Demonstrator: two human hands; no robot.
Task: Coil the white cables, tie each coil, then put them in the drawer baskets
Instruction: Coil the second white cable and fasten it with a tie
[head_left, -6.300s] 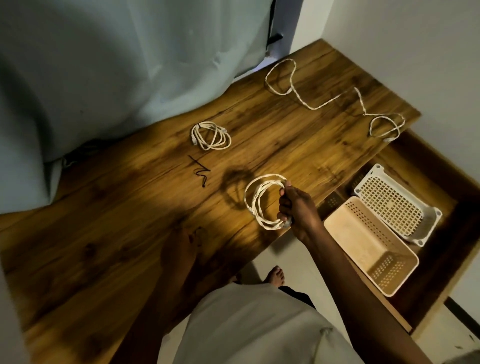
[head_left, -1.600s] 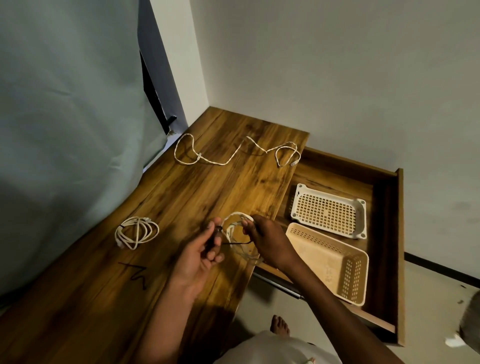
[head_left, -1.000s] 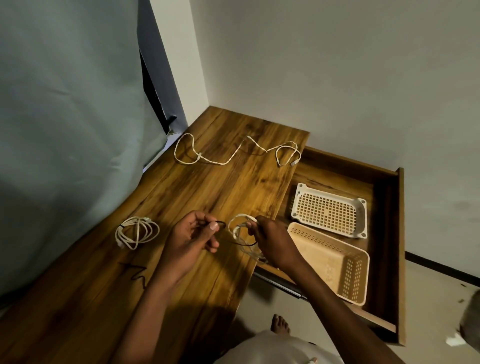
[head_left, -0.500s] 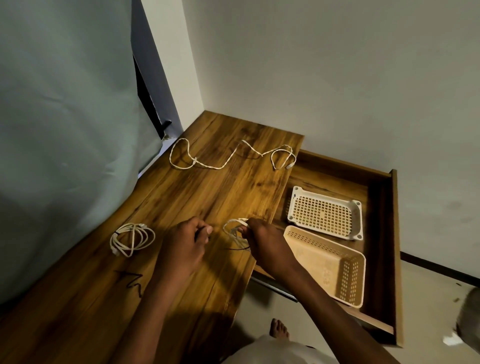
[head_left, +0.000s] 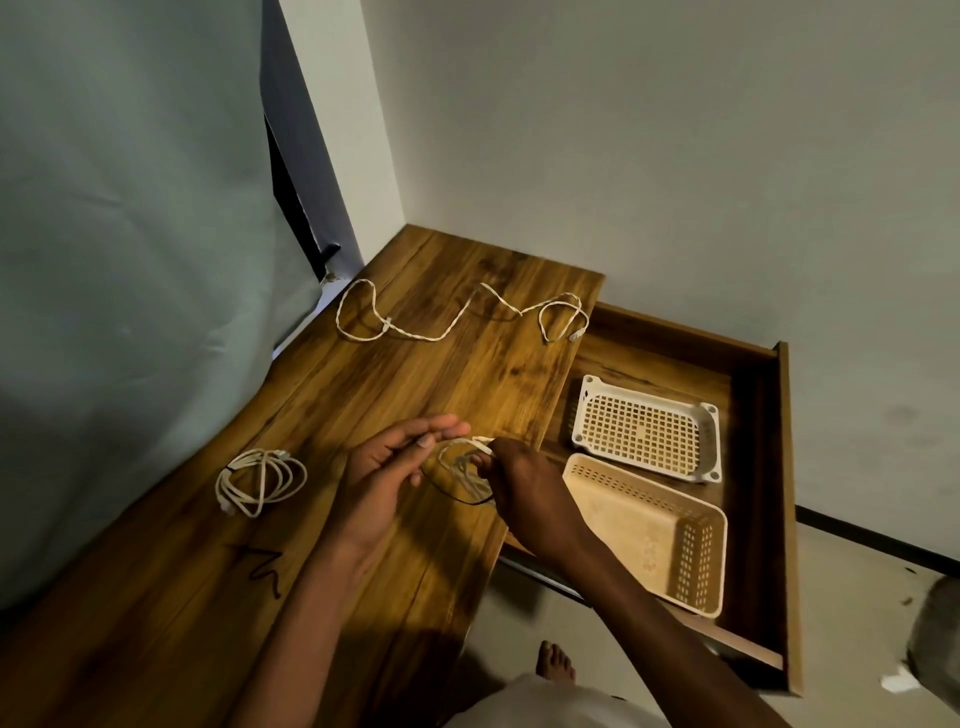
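At mid-frame I see my right hand (head_left: 524, 493) pinching a small white coil (head_left: 465, 467) at its top, fingers curled round the strands. A thin black tie (head_left: 457, 496) loops under the coil and runs toward my left hand (head_left: 387, 467), whose thumb and fingertips are drawn together near one end of it; I cannot tell for certain that they grasp it. Both hands hover just above the bench (head_left: 363, 415), near its right edge.

At left on the bench lies a second coil (head_left: 262, 480), with what looks like a dark band at its left side. Below it, toward the lower left, a loose black tie (head_left: 262, 566) lies zigzagged on the wood. At upper centre a loose cable (head_left: 457, 319) sprawls uncoiled across the far end of the bench.

To the right, the open drawer (head_left: 769, 467) holds two baskets side by side: a white basket (head_left: 647, 428) farther up and a peach basket (head_left: 649, 535) nearer me, touching or nearly so.
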